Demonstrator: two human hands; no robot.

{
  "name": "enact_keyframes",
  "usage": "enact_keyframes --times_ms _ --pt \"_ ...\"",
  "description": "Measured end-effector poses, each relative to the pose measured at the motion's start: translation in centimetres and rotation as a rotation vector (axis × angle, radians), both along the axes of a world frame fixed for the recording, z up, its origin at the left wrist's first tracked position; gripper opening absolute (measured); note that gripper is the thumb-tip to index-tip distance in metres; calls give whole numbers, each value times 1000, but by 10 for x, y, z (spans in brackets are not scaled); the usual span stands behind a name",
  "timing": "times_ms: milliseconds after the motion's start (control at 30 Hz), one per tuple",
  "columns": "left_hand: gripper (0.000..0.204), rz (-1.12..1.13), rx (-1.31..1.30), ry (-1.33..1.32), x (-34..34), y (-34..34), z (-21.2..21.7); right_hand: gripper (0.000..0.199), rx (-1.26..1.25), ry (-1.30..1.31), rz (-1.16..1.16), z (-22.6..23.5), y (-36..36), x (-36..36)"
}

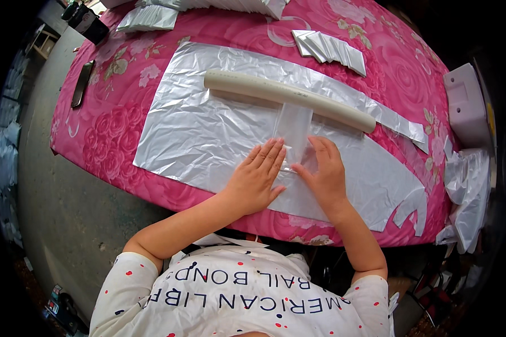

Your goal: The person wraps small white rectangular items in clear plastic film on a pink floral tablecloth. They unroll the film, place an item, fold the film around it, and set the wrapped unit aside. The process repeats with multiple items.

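While grey floor [56, 185] is shown along the far left, the table's left end is covered by a pink flowered cloth [112, 140], on which a dark, flat oblong object [83, 84] is laid near the edge. Beyond it, a dark container [85, 23] is seen tilted in the view, and next to that, folded silvery-white packets [146, 18] are heaped along the far side. To the right of these, the middle of the table is taken up by a large, creased silvery-white sheet [174, 123].

On the near part of the sheet, the left hand [257, 180] is laid palm down and opened flat, its fingers held straight and close together; nothing is gripped by it, and the left edge of a folded translucent strip [293, 124] is met by its fingertips. The strip is set between the two hands, its far end reaching a long pale tube [289, 95], which is rested slantwise across the sheet. At the strip's right side, the right hand [327, 171] is held half open, thumb parted from slightly bent fingers, with no closed grip shown.

Farther right, a fanned row of folded white packets [331, 50] is placed beyond the tube. At the far right, a white box [468, 104] is seen beside the table, with crumpled white plastic [469, 188] hung below it.
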State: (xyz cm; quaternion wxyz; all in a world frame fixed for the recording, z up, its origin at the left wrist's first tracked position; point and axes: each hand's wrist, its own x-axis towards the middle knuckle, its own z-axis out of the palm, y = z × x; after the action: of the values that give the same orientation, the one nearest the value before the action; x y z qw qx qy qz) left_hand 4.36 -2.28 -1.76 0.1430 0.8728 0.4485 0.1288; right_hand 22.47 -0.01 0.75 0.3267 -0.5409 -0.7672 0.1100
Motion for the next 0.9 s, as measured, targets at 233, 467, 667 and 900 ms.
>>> enact_keyframes --times_ms 233,467,667,900 --pt "60 45 176 -30 2 14 -1 49 1 -217 483 -5 23 19" --pt "40 -28 260 -35 -1 30 5 48 -116 -119 522 -3 36 22" --pt "34 -61 330 -178 -9 30 5 43 44 -75 488 -18 36 19" --pt "39 -262 311 -252 -21 16 16 27 193 -142 512 -10 14 14"
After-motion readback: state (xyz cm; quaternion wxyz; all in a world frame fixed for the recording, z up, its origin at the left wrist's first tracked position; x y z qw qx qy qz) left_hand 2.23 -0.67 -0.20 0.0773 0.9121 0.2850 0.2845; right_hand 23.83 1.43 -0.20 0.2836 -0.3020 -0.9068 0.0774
